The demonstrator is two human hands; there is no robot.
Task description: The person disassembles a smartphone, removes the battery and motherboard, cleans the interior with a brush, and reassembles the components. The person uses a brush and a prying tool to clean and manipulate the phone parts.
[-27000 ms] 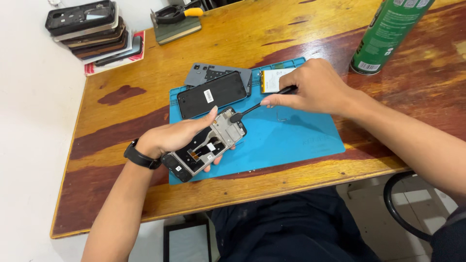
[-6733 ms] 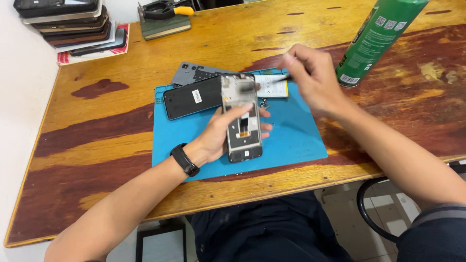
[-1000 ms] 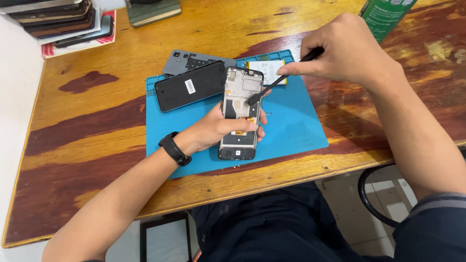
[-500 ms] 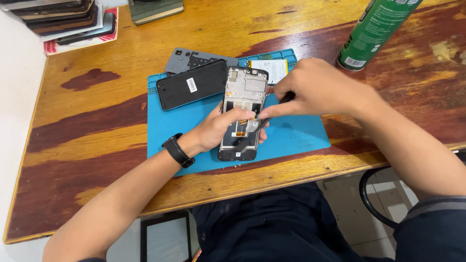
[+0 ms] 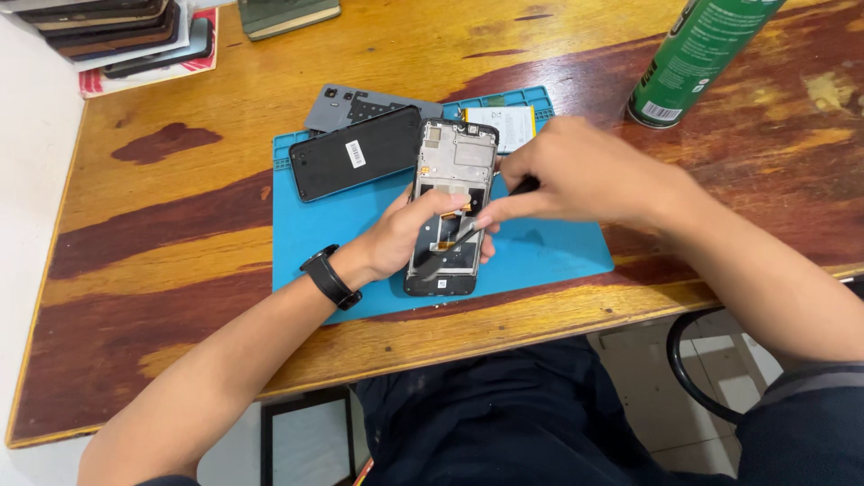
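At frame centre, over the blue mat [image 5: 342, 225] on the bench [image 5: 180, 270], my left hand [image 5: 409, 234] gripped the opened phone [image 5: 450, 207]; my right hand [image 5: 576, 175] pinched a dark tool [image 5: 477, 229] against its insides

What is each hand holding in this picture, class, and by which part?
Left hand: opened black smartphone frame, gripped around its middle from beneath. Right hand: thin black pry tool, pinched at its upper handle end.

mat [image 5: 360, 225] blue | can [image 5: 697, 54] green | table [image 5: 180, 270] streaked brown | wristband [image 5: 329, 277] black
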